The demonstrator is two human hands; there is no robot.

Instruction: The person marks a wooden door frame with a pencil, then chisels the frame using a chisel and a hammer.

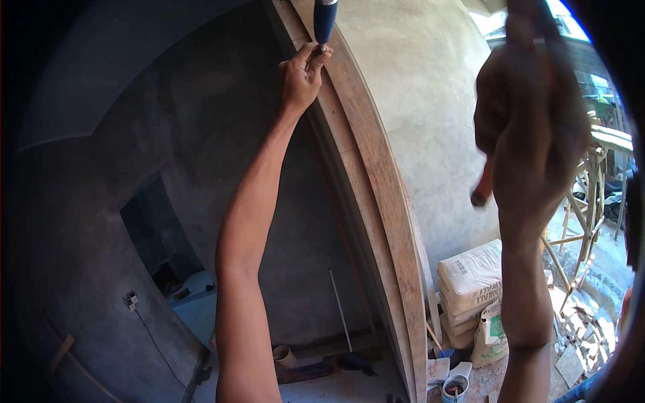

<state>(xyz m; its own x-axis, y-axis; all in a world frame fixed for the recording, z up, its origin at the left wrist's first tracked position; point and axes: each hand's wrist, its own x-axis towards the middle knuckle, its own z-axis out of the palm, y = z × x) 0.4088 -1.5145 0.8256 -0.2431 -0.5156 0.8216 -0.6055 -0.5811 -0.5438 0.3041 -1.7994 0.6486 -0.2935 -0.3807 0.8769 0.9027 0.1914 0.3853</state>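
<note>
Blue-handled, the slim tool (325, 24) stands near-upright before the wooden frame's (373, 171) upper part; your left hand (302, 79) pinches its metal between thumb and fingers. Your raised, blurred right hand (531, 121) wraps an orange handle (484, 180).

Blue tool handle (325, 25): glossy, plastic-looking | frame (388, 201): grained matt wood | wall (416, 101): matt plaster

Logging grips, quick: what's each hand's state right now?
Left hand: closed, pinching a blue-handled tool.
Right hand: blurred, closed around an orange-handled tool.
</note>
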